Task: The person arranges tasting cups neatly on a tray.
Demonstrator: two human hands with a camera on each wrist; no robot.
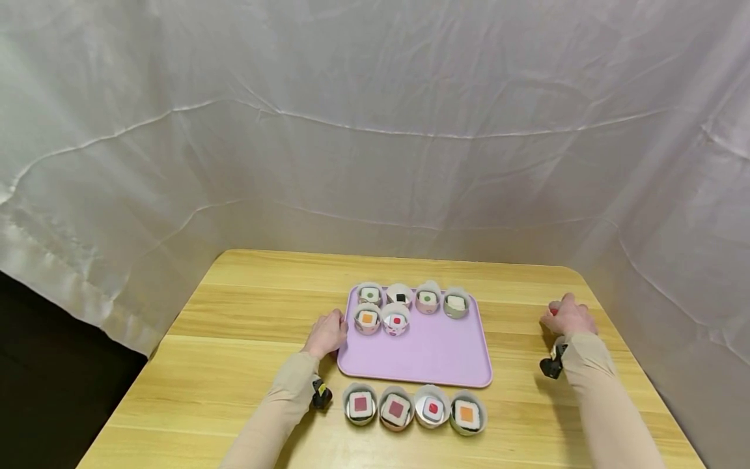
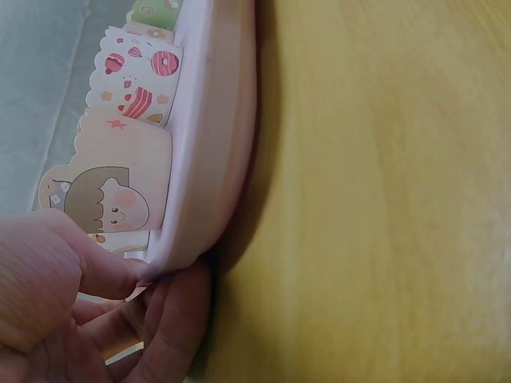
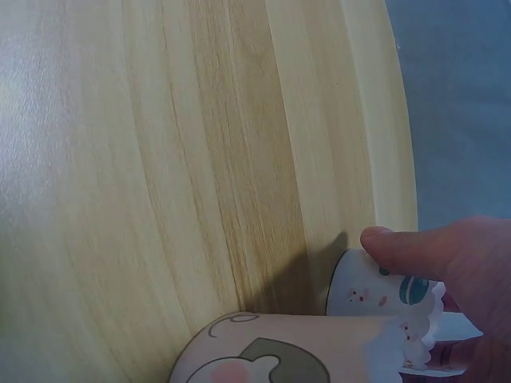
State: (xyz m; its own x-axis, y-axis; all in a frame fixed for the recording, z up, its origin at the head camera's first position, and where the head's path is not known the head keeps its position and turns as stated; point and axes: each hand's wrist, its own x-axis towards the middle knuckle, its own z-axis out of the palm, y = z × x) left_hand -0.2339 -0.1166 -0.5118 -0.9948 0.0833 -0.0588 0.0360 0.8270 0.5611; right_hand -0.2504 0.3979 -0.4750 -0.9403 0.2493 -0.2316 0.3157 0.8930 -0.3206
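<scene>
At the left edge of a lilac tray (image 1: 422,355) my left hand (image 1: 327,333) pinches the rim, thumb above and fingers beneath, as the left wrist view shows. Several printed paper cups with sushi-like pieces stand on the tray, among them a cup with a cartoon face (image 2: 120,175) close to that thumb. Far to the right, my right hand (image 1: 567,316) grips a white patterned paper cup (image 3: 363,289), its thumb against the outer wall. Beside this cup is a pink cartoon-print cup (image 3: 279,347). A bit of red (image 1: 553,307) shows by the right fingers; the hand hides most of both cups.
In front of the tray stands a row of several more paper cups with pieces, such as one with an orange centre (image 1: 467,414). A wooden table (image 1: 246,365) carries everything. Pale curtains (image 1: 410,163) hang behind and at the sides.
</scene>
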